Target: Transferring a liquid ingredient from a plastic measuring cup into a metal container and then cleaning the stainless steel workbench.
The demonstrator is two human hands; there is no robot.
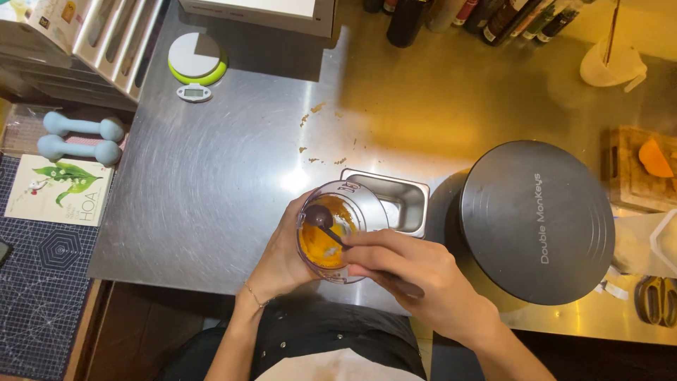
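While both hands work at the near edge, the steel counter [211, 183] spans most of the view, scattered with orange crumbs [310, 116] toward the far side.

- Round black lid [536, 222]: right of centre, flat on the counter, largest item.
- Knife rack [106, 35]: far left corner, pale slats.
- Bottles [479, 14]: far edge, dark, in a row.
- Cutting mat [42, 282]: near left, dark, gridded, off the counter.
- Book [60, 189]: left, on the mat, pale cover with green leaves.
- Wooden board [631, 176]: right edge, bearing an orange wedge [656, 159].
- Steel pan [395, 201]: centre, rectangular, just beyond the cup.
- Dumbbells [77, 137]: left, pale blue, paired.
- Scale [196, 65]: far left, round, green-rimmed.
- White jug [612, 65]: far right.
- Scissors [656, 300]: near right edge.
- Cup [331, 229]: clear, centre near, orange paste inside; clasped from the left by the left hand [282, 257].
- Spoon [321, 219]: dark, bowl inside the cup; handle pinched by the right hand [416, 275], just right of the cup.
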